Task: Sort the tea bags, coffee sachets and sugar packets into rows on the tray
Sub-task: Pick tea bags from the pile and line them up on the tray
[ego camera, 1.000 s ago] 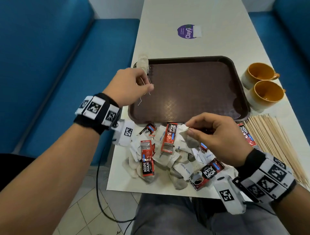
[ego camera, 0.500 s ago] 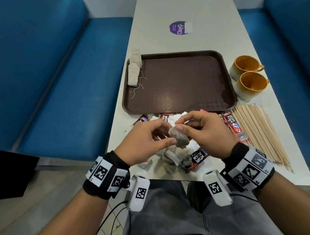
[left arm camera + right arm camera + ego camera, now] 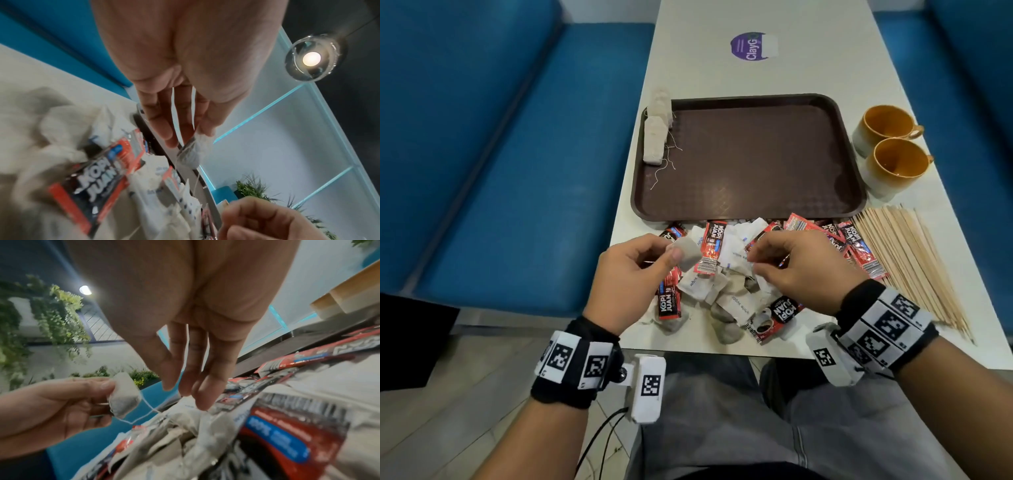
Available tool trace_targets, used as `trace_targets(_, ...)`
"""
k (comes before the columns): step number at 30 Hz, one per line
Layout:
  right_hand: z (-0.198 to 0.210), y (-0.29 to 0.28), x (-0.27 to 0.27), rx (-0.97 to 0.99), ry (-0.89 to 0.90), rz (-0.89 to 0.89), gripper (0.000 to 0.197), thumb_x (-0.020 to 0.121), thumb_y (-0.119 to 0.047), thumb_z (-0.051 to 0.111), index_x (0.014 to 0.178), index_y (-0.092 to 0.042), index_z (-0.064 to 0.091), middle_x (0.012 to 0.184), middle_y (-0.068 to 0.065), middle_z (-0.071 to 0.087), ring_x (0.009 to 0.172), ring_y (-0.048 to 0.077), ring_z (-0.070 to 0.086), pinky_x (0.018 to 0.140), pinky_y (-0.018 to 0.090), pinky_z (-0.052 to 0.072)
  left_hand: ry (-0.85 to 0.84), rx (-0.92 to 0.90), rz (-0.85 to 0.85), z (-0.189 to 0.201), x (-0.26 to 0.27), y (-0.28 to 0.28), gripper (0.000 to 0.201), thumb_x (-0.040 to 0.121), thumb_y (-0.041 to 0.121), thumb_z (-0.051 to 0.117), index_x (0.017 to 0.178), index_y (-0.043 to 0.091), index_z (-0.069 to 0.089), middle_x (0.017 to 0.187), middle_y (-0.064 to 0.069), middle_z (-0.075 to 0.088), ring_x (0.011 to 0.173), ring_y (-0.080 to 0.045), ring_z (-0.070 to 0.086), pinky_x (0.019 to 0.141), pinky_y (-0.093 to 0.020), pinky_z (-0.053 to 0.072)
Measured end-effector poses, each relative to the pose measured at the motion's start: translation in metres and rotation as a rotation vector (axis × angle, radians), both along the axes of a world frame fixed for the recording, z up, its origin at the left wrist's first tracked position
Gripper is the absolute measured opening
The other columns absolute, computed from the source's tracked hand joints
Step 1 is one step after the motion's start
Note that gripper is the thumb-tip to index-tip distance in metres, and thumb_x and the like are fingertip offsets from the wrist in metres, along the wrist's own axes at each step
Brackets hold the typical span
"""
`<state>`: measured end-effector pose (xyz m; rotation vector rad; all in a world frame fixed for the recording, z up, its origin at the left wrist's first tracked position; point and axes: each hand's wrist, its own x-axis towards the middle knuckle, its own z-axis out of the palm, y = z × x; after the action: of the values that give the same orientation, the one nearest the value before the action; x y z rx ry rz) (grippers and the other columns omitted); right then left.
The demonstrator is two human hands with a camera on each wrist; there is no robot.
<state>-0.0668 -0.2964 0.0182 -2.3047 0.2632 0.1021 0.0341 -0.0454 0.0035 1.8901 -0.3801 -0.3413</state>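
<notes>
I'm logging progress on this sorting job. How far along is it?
Barely started. Two tea bags lie along the tray's left edge. The left hand pinches a third tea bag above the pile; the coffee and sugar rows are unstarted.

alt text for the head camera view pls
The left hand pinches a tea bag above a mixed pile of packets at the table's near edge, while the right hand hovers over the pile. Beyond, a brown tray has tea bags along its left edge.
</notes>
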Motion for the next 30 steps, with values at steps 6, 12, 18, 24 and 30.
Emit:
trace_targets(6,-0.007,0.017,0.007,-0.208,0.144,0.237,0.025,0.082,-0.018,0.081,0.101,-0.031,0.070,0.092,-0.016,0.049,0.079,0.000,0.049,0.071,0.016,0.037,0.052,-0.020,0.043,-0.012,-0.009,0.004,0.018,0.092,0.015,0.075,0.087,0.033,0.077,0.082,-0.002,0.076,0.077,-0.015,0.069,0.084,-0.053,0.061)
trace_targets(12,-0.011,0.024,0.013,-0.273,0.181,0.233,0.019,0.089,-0.031,0.077,0.107,-0.033,0.070,0.101,-0.012,0.044,0.092,0.011,0.052,0.078,0.025,0.043,0.045,-0.100,0.087,-0.003,-0.011,0.005,0.021,0.095,0.012,0.071,0.087,0.031,0.075,0.079,0.006,0.070,0.073,-0.020,0.066,0.073,-0.060,0.061)
trace_targets(18,-0.012,0.021,0.011,-0.214,0.051,0.188,0.010,0.094,-0.030,0.070,0.102,-0.031,0.076,0.100,-0.010,0.047,0.085,0.005,0.048,0.073,0.021,0.039,-0.082,-0.273,0.152,0.024,-0.002,0.008,0.013,0.098,0.012,0.065,0.088,0.020,0.068,0.086,-0.021,0.068,0.080,-0.048,0.070,0.071,-0.050,0.062)
trace_targets(24,0.003,0.011,0.008,-0.096,-0.118,0.055,0.008,0.092,-0.020,0.071,0.088,-0.026,0.074,0.092,-0.013,0.068,0.083,0.003,0.061,0.074,0.024,0.046,-0.089,-0.241,0.200,0.020,0.007,0.007,0.006,0.093,0.026,0.069,0.088,0.029,0.072,0.089,-0.010,0.074,0.086,-0.037,0.073,0.077,-0.061,0.060)
trace_targets(30,0.022,0.002,0.010,-0.038,-0.220,-0.115,0.011,0.097,-0.016,0.066,0.098,-0.022,0.075,0.093,-0.009,0.063,0.087,0.005,0.060,0.077,0.013,0.046,-0.001,-0.171,0.132,0.008,-0.002,-0.013,0.026,0.096,0.008,0.069,0.085,0.031,0.075,0.082,-0.007,0.075,0.074,-0.031,0.075,0.066,-0.051,0.064)
